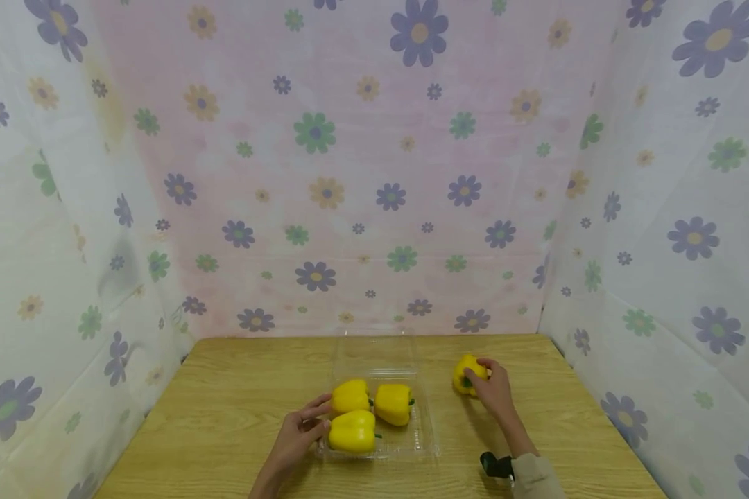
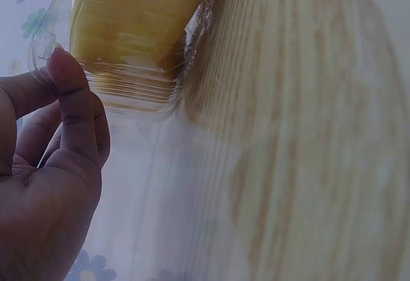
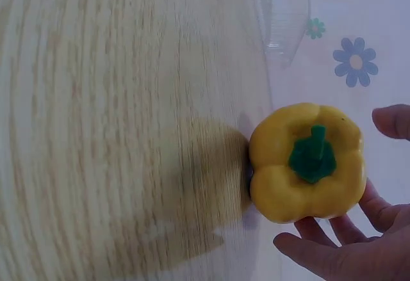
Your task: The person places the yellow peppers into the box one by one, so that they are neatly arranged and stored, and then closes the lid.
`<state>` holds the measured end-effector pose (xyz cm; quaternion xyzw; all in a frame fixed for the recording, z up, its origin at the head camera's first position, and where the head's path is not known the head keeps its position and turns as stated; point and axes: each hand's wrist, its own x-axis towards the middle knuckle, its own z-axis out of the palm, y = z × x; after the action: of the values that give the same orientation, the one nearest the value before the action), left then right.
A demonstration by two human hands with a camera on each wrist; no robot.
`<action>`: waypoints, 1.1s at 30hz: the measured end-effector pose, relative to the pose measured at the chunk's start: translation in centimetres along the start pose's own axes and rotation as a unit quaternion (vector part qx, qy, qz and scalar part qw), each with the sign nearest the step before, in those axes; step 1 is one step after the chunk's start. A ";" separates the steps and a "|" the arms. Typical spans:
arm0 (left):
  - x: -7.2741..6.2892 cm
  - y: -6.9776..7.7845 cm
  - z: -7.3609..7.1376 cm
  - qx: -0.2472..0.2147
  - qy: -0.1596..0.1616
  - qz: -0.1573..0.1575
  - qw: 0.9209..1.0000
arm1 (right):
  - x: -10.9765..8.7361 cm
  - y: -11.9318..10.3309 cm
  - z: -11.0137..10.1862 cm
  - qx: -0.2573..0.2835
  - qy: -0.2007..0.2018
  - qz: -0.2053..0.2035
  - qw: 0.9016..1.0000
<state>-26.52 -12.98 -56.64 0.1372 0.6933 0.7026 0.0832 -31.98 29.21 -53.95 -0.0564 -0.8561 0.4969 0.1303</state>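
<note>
My left hand (image 1: 296, 433) is at the left edge of a clear plastic clamshell container (image 1: 426, 430). In the left wrist view its thumb and finger pinch the container's rim (image 2: 46, 47). Three yellow bell peppers lie in the base: one at back left (image 1: 349, 397), one at right (image 1: 393, 404), one at front left (image 1: 352, 432). Right of the container another yellow bell pepper (image 3: 307, 162) rests on the table, its green stem facing the right wrist camera. The right hand (image 1: 494, 389) is beside it, fingers against its side, the thumb standing apart from it.
The container's transparent lid (image 1: 374, 353) stands raised at the back. A wooden table (image 1: 243, 388) carries everything, with flower-print sheets (image 1: 362, 166) behind it and at both sides. A black device (image 1: 496, 466) sits by the right wrist, at the beige sleeve (image 1: 537, 478).
</note>
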 end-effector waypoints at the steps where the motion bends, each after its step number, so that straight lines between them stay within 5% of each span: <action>1: 0.0 0.0 0.0 -0.001 -0.002 0.001 1.000 | 0.1 0.0 0.1 0.001 -0.003 0.006 1.000; 7: 0.0 -0.2 0.0 0.014 -0.005 0.024 1.000 | 0.5 0.3 0.6 -0.007 -0.016 0.020 1.000; 33: 0.0 -0.2 0.1 0.009 0.000 0.011 1.000 | 0.3 1.7 -0.3 0.014 -0.124 -0.003 0.992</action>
<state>-26.51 -12.83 -56.85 0.1452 0.6979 0.6974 0.0741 -32.22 30.34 -55.22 0.0101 -0.8590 0.5113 0.0255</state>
